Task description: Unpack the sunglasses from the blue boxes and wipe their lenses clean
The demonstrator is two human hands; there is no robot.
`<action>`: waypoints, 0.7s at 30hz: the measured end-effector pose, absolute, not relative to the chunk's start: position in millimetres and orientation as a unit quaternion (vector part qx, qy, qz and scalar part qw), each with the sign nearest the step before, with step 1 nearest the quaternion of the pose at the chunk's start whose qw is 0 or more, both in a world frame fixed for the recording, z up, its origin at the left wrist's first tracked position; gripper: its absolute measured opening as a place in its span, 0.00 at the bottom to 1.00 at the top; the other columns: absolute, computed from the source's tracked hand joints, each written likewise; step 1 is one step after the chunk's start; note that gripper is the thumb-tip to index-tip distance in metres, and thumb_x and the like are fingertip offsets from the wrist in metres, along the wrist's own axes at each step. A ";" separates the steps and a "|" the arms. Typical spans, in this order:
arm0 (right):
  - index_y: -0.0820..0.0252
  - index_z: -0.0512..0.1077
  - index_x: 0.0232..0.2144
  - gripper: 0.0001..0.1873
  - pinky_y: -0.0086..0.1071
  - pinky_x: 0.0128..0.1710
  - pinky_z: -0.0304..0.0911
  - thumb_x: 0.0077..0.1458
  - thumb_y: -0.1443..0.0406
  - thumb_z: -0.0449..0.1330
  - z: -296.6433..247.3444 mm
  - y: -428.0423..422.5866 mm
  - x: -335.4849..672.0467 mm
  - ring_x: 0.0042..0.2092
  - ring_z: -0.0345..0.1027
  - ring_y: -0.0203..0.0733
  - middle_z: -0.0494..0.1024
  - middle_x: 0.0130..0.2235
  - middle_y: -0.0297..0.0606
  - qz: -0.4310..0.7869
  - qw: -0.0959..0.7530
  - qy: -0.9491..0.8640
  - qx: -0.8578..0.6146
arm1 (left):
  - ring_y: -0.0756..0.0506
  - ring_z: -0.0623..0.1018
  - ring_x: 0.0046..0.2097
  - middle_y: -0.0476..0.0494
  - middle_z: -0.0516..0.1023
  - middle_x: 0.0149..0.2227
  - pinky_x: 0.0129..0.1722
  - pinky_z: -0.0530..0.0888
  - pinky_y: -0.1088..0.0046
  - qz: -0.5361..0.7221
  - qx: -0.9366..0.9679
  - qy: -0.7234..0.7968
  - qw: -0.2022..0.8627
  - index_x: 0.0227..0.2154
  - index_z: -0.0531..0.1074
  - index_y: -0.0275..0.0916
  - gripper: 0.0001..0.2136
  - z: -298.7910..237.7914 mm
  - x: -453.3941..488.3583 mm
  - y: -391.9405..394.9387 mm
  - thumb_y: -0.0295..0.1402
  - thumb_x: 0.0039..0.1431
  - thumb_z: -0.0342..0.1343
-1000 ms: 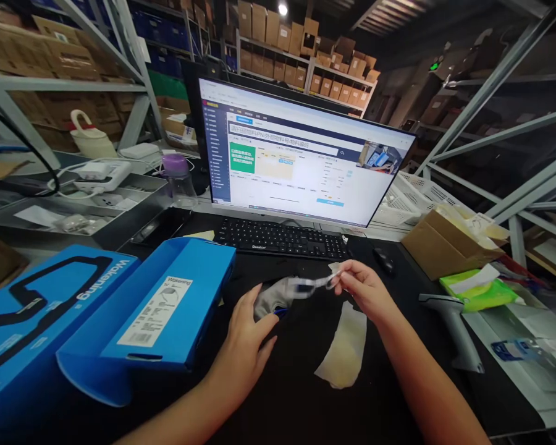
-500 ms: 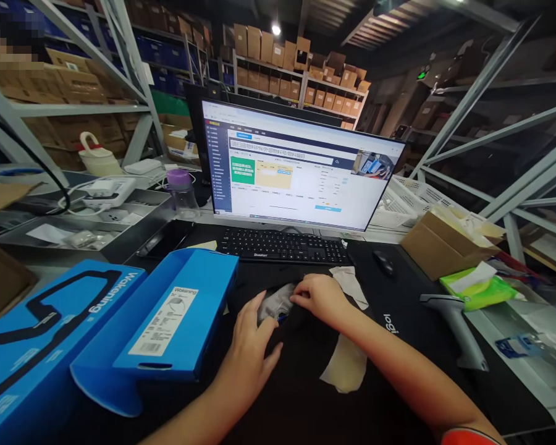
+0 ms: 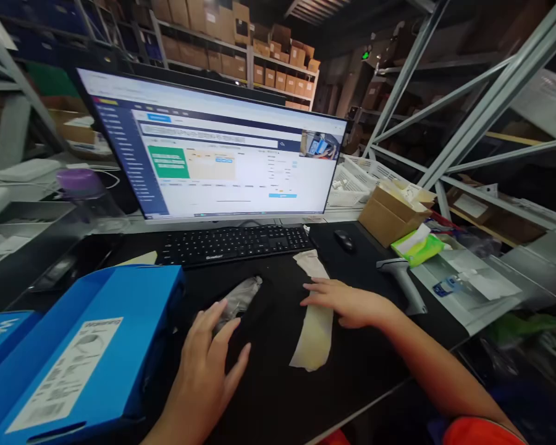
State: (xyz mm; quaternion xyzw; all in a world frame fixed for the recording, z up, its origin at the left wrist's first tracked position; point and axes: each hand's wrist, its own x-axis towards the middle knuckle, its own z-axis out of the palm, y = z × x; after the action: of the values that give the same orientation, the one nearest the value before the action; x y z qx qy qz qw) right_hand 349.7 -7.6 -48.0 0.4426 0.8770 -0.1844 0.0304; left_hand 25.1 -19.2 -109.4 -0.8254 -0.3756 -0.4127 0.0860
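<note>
On the black desk mat lies a small crumpled grey plastic bag [image 3: 241, 295], its contents too unclear to name. My left hand [image 3: 208, 358] is open beside it, fingers spread, the fingertips at the bag's near end. Over a strip of pale yellowish paper [image 3: 314, 337] hovers or rests my right hand [image 3: 345, 301], fingers stretched out with nothing in them; whether it touches the paper I cannot tell. An open blue cardboard box [image 3: 115, 334] with a white printed label stands left of my left hand.
Behind the mat are a black keyboard [image 3: 241, 243], a lit monitor [image 3: 222, 167] and a mouse [image 3: 344, 240]. A grey barcode scanner [image 3: 404, 284] lies at right, near a brown carton [image 3: 391, 216] and a green tissue pack [image 3: 417, 246]. A purple-lidded bottle [image 3: 86, 194] stands left.
My right hand has let go of the grey bag and moved right, over the paper strip. My left hand has opened wider. The view has swung to the right.
</note>
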 end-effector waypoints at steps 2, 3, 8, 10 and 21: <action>0.54 0.66 0.61 0.45 0.55 0.66 0.42 0.38 0.81 0.61 -56.9 -12.9 349.5 0.72 0.38 0.59 0.55 0.70 0.48 -0.153 0.032 0.888 0.432 | 0.32 0.68 0.62 0.28 0.67 0.58 0.60 0.69 0.46 -0.423 -0.833 -0.348 0.082 0.50 0.66 0.35 0.16 -106.5 28.7 -23.7 0.25 0.60 0.59; 0.56 0.70 0.57 0.39 0.56 0.66 0.40 0.40 0.80 0.62 -59.2 -12.9 347.4 0.71 0.40 0.59 0.60 0.68 0.48 -0.140 0.020 0.893 0.428 | 0.33 0.68 0.61 0.30 0.68 0.57 0.60 0.69 0.48 -0.426 -0.839 -0.331 0.076 0.49 0.67 0.35 0.15 -105.3 30.5 -26.5 0.25 0.60 0.59; 0.60 0.75 0.35 0.10 0.42 0.55 0.58 0.46 0.71 0.64 -46.0 -0.5 332.1 0.43 0.72 0.46 0.79 0.37 0.38 -0.147 -0.074 0.878 0.450 | 0.37 0.70 0.57 0.32 0.69 0.54 0.56 0.71 0.58 -0.416 -0.866 -0.275 0.034 0.48 0.67 0.36 0.12 -100.6 33.3 -35.3 0.26 0.62 0.57; 0.60 0.75 0.33 0.09 0.33 0.43 0.61 0.45 0.71 0.63 -34.2 3.5 324.9 0.37 0.70 0.42 0.78 0.34 0.37 -0.144 -0.115 0.870 0.457 | 0.38 0.72 0.55 0.33 0.70 0.53 0.54 0.71 0.59 -0.418 -0.855 -0.304 0.047 0.48 0.68 0.36 0.11 -96.3 28.4 -30.3 0.26 0.63 0.56; 0.57 0.76 0.35 0.13 0.32 0.44 0.64 0.45 0.74 0.61 24.8 22.7 285.7 0.45 0.74 0.45 0.80 0.43 0.39 -0.205 -0.156 0.904 0.343 | 0.30 0.72 0.55 0.32 0.71 0.54 0.49 0.74 0.48 -0.274 -0.803 -0.513 0.130 0.26 0.74 0.39 0.09 -67.3 10.2 9.2 0.32 0.48 0.70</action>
State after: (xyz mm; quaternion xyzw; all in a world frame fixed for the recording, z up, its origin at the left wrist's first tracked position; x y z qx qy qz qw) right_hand 285.7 22.7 24.8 0.3425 0.9035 -0.2047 -0.1563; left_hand 10.2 9.2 -67.3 -0.8029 -0.5131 -0.2743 0.1295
